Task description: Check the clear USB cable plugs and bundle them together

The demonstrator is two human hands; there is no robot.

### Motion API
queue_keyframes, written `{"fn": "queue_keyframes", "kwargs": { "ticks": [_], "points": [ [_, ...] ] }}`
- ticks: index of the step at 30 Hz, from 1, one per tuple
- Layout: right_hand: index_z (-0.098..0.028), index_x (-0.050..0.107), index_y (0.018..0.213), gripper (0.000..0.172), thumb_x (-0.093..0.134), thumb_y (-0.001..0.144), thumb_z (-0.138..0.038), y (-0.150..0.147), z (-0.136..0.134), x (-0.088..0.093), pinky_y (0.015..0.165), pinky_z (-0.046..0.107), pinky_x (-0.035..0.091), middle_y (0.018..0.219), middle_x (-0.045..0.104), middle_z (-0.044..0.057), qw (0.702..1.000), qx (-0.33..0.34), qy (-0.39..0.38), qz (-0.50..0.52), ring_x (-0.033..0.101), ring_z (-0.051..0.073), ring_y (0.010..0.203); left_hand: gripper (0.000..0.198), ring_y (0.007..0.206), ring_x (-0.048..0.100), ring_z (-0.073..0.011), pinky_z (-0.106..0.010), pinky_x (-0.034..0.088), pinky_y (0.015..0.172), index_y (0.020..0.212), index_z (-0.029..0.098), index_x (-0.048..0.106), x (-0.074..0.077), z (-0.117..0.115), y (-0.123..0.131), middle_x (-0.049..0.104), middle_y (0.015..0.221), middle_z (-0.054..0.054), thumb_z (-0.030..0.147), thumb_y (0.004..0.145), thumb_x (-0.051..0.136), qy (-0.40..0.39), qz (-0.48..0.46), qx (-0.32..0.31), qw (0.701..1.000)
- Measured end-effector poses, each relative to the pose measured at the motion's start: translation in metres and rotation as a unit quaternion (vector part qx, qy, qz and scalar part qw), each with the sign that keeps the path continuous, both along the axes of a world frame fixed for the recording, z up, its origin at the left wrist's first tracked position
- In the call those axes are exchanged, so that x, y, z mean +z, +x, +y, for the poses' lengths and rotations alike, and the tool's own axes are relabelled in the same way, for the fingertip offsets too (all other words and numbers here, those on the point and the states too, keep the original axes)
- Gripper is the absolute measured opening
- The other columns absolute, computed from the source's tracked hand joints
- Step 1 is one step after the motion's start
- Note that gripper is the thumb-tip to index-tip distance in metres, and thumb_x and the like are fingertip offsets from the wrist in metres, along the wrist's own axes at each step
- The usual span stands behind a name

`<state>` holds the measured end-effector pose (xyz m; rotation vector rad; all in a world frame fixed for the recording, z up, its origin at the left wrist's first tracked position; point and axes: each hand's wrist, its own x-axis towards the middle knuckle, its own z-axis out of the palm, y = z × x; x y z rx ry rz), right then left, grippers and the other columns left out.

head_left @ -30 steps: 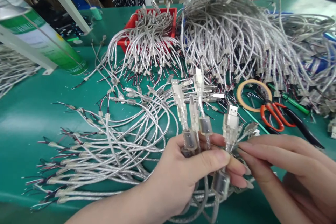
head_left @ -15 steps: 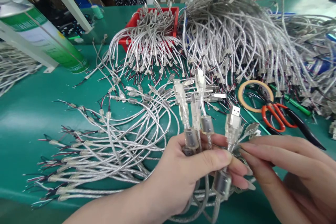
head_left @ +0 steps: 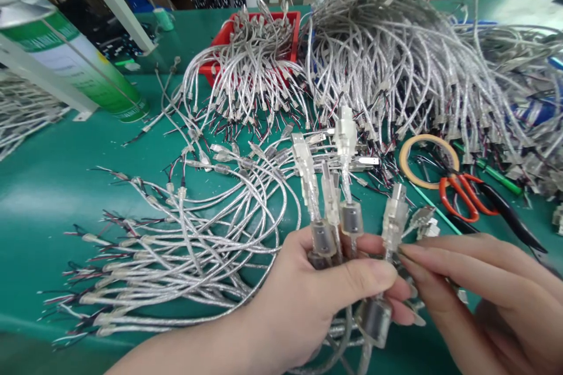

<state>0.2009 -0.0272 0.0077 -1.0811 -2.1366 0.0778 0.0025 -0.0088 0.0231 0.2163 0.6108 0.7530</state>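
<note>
Green matting (head_left: 39,187) covers the bench under both hands. Far out to the left of the left hand, and beyond it, a green-and-white spray can (head_left: 74,70) sits tilted against a white frame leg. Just left of that hand, loose silver cables (head_left: 176,246) fan across the mat, their red and black wire ends pointing away from the hand. Beyond the hand, a red bin (head_left: 292,26) overflows with more of the same.

The left hand (head_left: 303,304) is closed around a bunch of USB cables (head_left: 334,217). Its thumb lies across the front, the clear-moulded plugs stand up above the fingers, and the cords hang out below the palm. The right hand (head_left: 488,299) comes in from the right with its fingers long and close together. Its fingertips (head_left: 411,258) touch the rightmost plug (head_left: 393,217) of the bunch, right by the left thumb. Whether they pinch it I cannot tell.

Beyond the right hand lie a roll of tape (head_left: 453,155), orange-handled scissors (head_left: 468,202) and a green screwdriver (head_left: 495,174), all near one another. Behind them is a large heap of cables (head_left: 417,64).
</note>
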Motion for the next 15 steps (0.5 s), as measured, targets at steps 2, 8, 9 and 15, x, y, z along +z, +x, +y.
{"fn": "queue_keyframes", "kwargs": {
  "ticks": [2,8,9,15],
  "points": [
    [-0.025,0.069,0.109,0.021,0.066,0.090,-0.016,-0.003,0.001,0.000,0.074,0.023,0.055,0.099,0.068,-0.001,1.000,-0.010,-0.001,0.019,0.067,0.013,0.079,0.024,0.061,0.071,-0.0110,-0.018,0.055,0.058,0.087,0.016,0.067,0.000,-0.001,0.000,0.074,0.070,-0.001,0.023,0.074,0.085,-0.001,0.004,0.000,1.000],
    [-0.033,0.073,0.088,0.017,0.071,0.085,-0.049,-0.015,0.008,0.007,0.048,0.030,0.057,0.071,0.069,0.000,0.989,-0.110,-0.056,0.086,0.070,0.022,0.063,0.024,0.063,0.070,-0.0098,-0.018,0.056,0.061,0.084,0.016,0.070,-0.001,-0.001,-0.001,0.074,0.072,0.000,0.025,0.071,0.088,0.002,0.016,-0.004,1.000],
    [-0.033,0.073,0.086,0.018,0.071,0.084,-0.051,-0.016,0.008,0.007,0.047,0.030,0.057,0.069,0.068,0.000,0.987,-0.115,-0.061,0.089,0.070,0.023,0.062,0.024,0.063,0.070,-0.0096,-0.018,0.056,0.061,0.084,0.016,0.070,-0.001,-0.001,-0.001,0.074,0.071,0.000,0.025,0.071,0.089,0.002,0.016,-0.004,1.000],
    [-0.035,0.073,0.084,0.016,0.071,0.082,-0.051,-0.009,0.002,0.006,0.044,0.031,0.058,0.068,0.068,0.002,0.986,-0.119,-0.091,0.077,0.070,0.026,0.061,0.022,0.059,0.069,-0.0094,-0.018,0.056,0.060,0.081,0.016,0.071,-0.001,-0.002,0.001,0.074,0.069,0.000,0.022,0.070,0.089,-0.003,0.020,0.001,1.000]
  ]
}}
